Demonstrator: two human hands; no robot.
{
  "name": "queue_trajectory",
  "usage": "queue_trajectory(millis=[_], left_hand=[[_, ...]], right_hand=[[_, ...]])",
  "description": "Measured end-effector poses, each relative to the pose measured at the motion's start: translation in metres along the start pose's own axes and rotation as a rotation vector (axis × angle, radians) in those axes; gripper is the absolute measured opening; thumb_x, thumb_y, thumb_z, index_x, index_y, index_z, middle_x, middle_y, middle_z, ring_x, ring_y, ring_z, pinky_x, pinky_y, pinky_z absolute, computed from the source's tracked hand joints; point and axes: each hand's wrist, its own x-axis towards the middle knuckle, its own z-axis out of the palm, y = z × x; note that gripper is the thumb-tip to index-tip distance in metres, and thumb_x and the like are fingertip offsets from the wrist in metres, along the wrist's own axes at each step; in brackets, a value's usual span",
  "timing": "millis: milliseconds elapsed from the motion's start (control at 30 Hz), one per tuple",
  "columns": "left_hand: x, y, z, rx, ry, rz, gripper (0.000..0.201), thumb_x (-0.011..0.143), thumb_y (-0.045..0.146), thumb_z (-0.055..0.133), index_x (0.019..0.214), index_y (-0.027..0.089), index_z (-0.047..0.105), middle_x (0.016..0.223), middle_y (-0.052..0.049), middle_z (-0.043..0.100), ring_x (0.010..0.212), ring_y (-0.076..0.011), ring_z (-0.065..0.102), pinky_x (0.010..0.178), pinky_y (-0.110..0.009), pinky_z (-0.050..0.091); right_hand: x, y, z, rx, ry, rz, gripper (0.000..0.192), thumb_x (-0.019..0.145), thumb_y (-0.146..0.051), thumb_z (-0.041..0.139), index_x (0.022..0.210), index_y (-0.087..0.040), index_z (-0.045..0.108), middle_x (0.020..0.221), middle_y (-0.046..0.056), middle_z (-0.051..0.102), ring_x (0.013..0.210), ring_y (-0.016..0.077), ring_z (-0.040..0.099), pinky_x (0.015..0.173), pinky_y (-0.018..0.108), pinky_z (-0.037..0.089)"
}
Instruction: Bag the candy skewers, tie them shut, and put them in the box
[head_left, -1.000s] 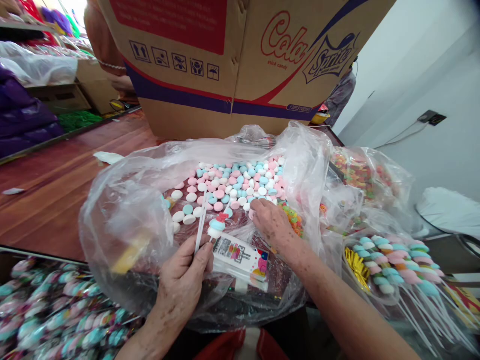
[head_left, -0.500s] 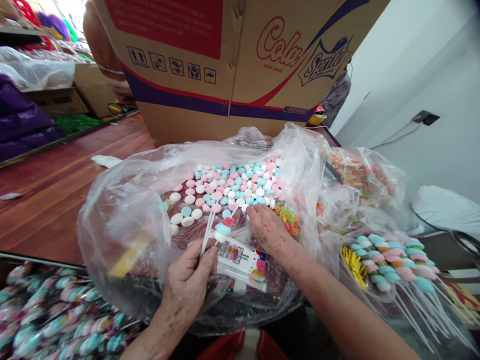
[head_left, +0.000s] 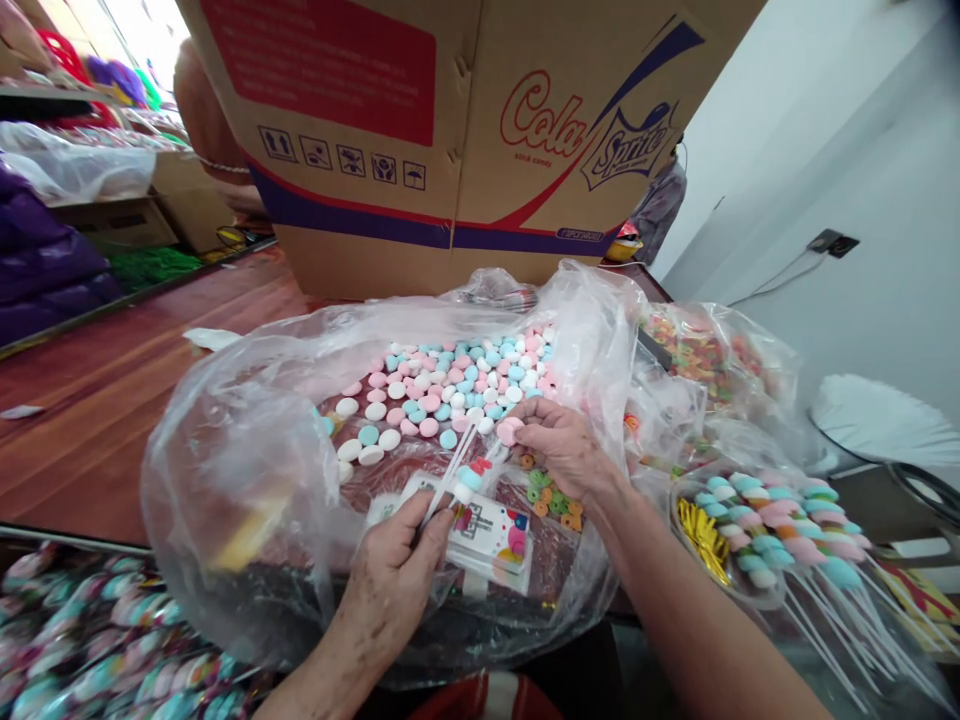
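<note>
My left hand point(head_left: 409, 565) is closed on white sticks point(head_left: 450, 468); one of them carries a blue-and-white candy and a red gummy point(head_left: 474, 473) near its upper part. Between thumb and fingers, my right hand point(head_left: 562, 445) pinches a pink marshmallow candy point(head_left: 510, 431), close to the stick tips. Pink, blue and white round candies point(head_left: 469, 375) lie spread behind my hands on a clear plastic bag point(head_left: 240, 450). Small green and orange ring gummies point(head_left: 553, 500) lie below my right hand. Under my left hand's fingers are white printed cards point(head_left: 491, 535).
A large cardboard box point(head_left: 360, 215) stands at the back. Finished candy skewers point(head_left: 787, 520) rest in a tub with gold ties point(head_left: 701, 540) at right. More wrapped skewers point(head_left: 112, 630) fill the lower left. A bag of gummies point(head_left: 697, 350) sits at back right. Other people are partly visible behind the box.
My right hand has lifted away from the candies and now holds a pink one near the sticks. My left hand has shifted slightly right with the sticks.
</note>
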Motion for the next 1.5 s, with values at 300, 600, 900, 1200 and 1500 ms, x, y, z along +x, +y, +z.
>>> queue_trajectory(millis=[300,600,900,1200,1500], left_hand=[[0.004,-0.006,0.006,0.034,-0.031,-0.03,0.031,0.09,0.048,0.049,0.079,0.02,0.058,0.056,0.006,0.044,0.056,-0.0142,0.041,0.052,-0.025,0.031],[0.006,-0.011,0.008,0.066,-0.012,-0.024,0.031,0.089,0.048,0.049,0.079,0.02,0.06,0.053,0.007,0.043,0.053,-0.0139,0.041,0.051,-0.025,0.031],[0.0,-0.015,0.02,-0.033,0.024,-0.006,0.029,0.092,0.043,0.048,0.077,0.021,0.057,0.056,0.005,0.045,0.054,-0.0137,0.04,0.05,-0.025,0.033],[-0.002,-0.015,0.023,-0.08,0.018,-0.009,0.026,0.092,0.042,0.048,0.08,0.02,0.057,0.055,0.007,0.04,0.052,-0.0126,0.037,0.049,-0.023,0.03],[-0.001,-0.016,0.024,-0.15,0.056,-0.023,0.025,0.088,0.042,0.053,0.075,0.021,0.055,0.054,0.006,0.041,0.051,-0.0125,0.037,0.047,-0.023,0.029]], right_hand=[[-0.004,0.001,-0.003,0.28,-0.057,0.035,0.021,0.065,-0.026,0.077,0.084,-0.018,0.07,0.073,-0.001,0.067,0.063,0.0101,0.056,0.059,0.022,0.043],[-0.013,-0.001,0.003,0.146,-0.108,-0.057,0.022,0.081,-0.031,0.069,0.1,-0.02,0.075,0.081,-0.002,0.069,0.074,0.0116,0.059,0.07,0.024,0.045],[-0.025,0.012,0.018,0.018,-0.012,-0.095,0.03,0.089,-0.035,0.06,0.116,-0.026,0.071,0.101,-0.001,0.074,0.089,0.0176,0.068,0.084,0.031,0.054],[-0.034,0.013,0.024,-0.282,-0.023,-0.301,0.037,0.093,-0.026,0.048,0.124,-0.022,0.067,0.122,0.002,0.07,0.109,0.0191,0.067,0.101,0.034,0.049],[-0.047,0.017,0.037,-0.275,-0.101,-0.366,0.039,0.093,-0.019,0.046,0.127,-0.024,0.065,0.125,0.003,0.069,0.116,0.018,0.064,0.105,0.034,0.046]])
